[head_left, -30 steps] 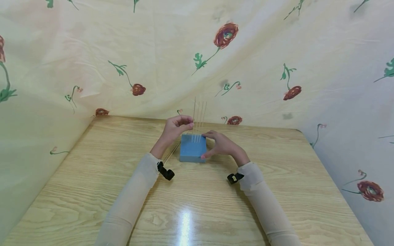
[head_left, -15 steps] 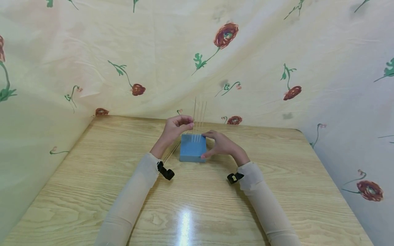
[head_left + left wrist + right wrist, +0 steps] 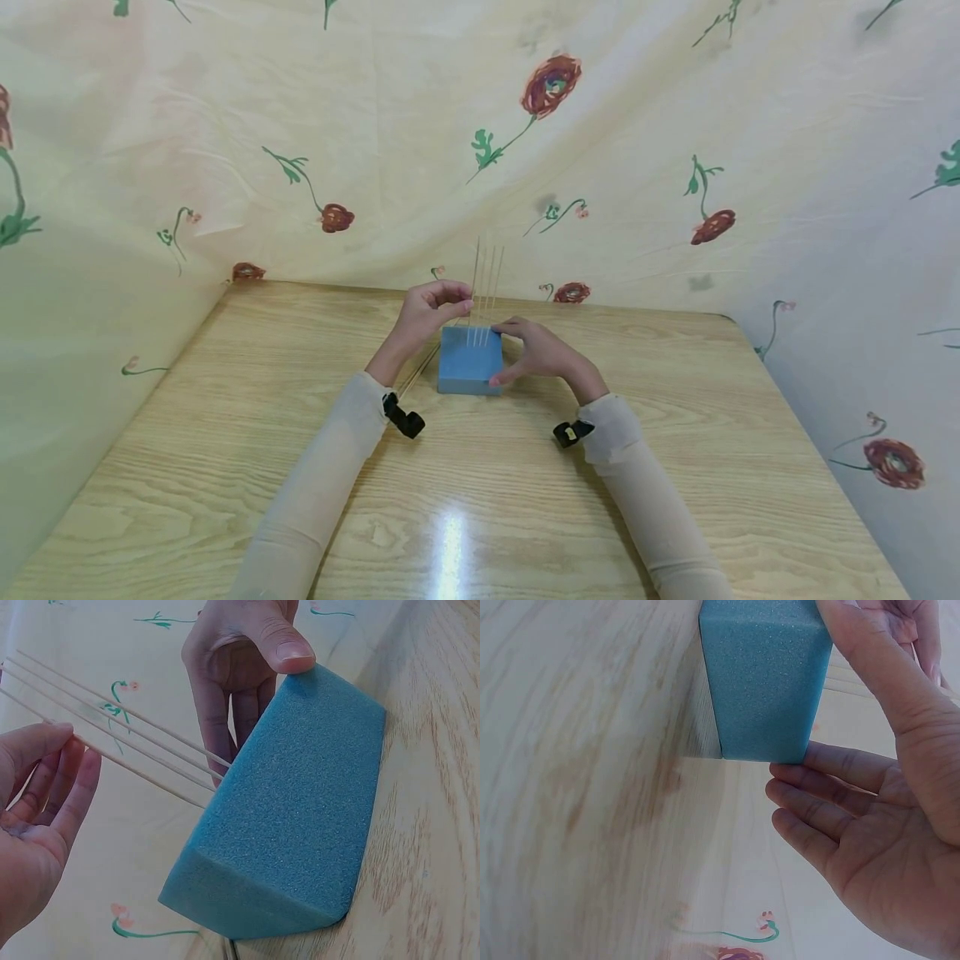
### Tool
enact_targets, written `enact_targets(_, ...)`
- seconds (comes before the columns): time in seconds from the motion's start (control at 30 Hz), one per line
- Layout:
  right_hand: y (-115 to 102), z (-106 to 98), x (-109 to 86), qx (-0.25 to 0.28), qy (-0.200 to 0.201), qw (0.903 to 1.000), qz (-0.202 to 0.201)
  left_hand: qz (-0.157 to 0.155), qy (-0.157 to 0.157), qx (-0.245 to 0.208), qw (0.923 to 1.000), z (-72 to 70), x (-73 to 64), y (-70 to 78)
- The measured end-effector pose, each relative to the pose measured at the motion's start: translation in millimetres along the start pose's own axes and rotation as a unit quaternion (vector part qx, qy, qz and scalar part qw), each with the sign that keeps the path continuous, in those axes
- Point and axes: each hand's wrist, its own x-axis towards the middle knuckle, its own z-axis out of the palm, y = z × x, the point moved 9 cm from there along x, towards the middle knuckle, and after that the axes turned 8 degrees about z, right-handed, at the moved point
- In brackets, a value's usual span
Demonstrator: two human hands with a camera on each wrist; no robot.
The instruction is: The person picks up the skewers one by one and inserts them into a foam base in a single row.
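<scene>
A blue foam block (image 3: 468, 367) rests on the table with several thin wooden skewers standing in its top, near the far edge. My left hand (image 3: 431, 310) pinches the leftmost skewer (image 3: 142, 772) between thumb and fingers, partway up; its lower end meets the foam. The other skewers rise beside it in a row. From the right, my right hand (image 3: 542, 350) grips the block, thumb at the near corner and fingers at the far side. In the right wrist view, the fingertips (image 3: 784, 793) lie at the block's edge.
Loose sticks (image 3: 418, 372) lie on the wooden table (image 3: 480, 467) left of the block, partly hidden by the left wrist. Flowered cloth (image 3: 420, 108) hangs behind the table and at both sides. Black wrist cameras (image 3: 405, 421) sit on both sleeves.
The upper end of the pinched skewer has leaned slightly to the right, toward the other skewers. Both hands and the foam block stay about where they were.
</scene>
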Motion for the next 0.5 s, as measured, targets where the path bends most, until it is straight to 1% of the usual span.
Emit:
enact_targets(0.27,0.7,0.5,0.5,-0.003,0.0,1.0,0.002,0.008,-0.016,-0.003,0.9998,2.5,0.6,1.5)
enact_targets(0.5,0.5,0.7,0.1,-0.002,0.0,1.0,0.005,0.001,-0.016,0.0,0.9999,1.0,0.3,-0.2)
